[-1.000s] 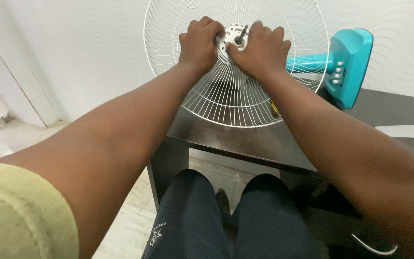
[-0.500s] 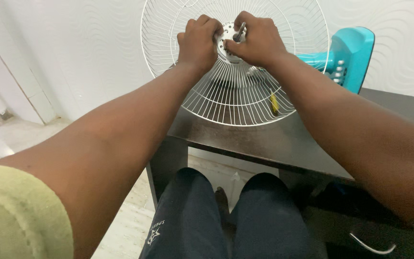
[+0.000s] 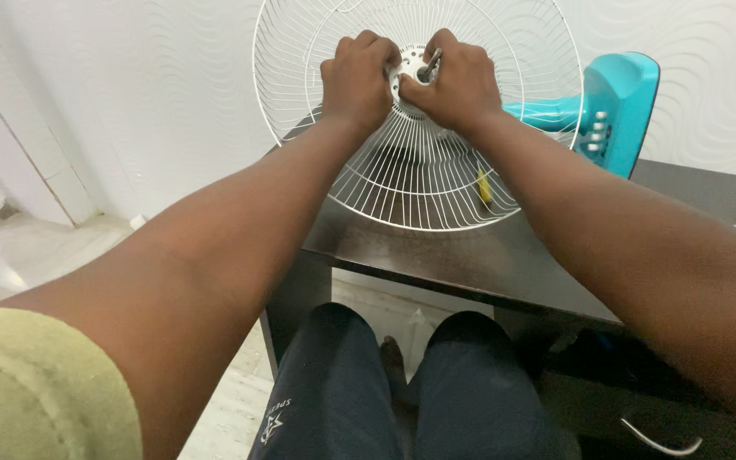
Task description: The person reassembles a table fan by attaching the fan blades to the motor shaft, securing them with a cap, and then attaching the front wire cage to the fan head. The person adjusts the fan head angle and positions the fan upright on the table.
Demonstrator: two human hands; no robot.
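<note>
both hands working at the hub of a round white wire fan guard [image 3: 402,170] standing upright on a dark wooden table [image 3: 470,255]. left hand [image 3: 355,77] curled shut, fingers gripping the wires just left of the round silver metal hub plate [image 3: 409,68]. right hand [image 3: 457,81] fingers pinching together around the short metal shaft [image 3: 430,66] sticking out of the plate. teal plastic fan body [image 3: 615,111] lying behind the right fingers, small yellow tool [image 3: 485,186] below them behind the wires.
</note>
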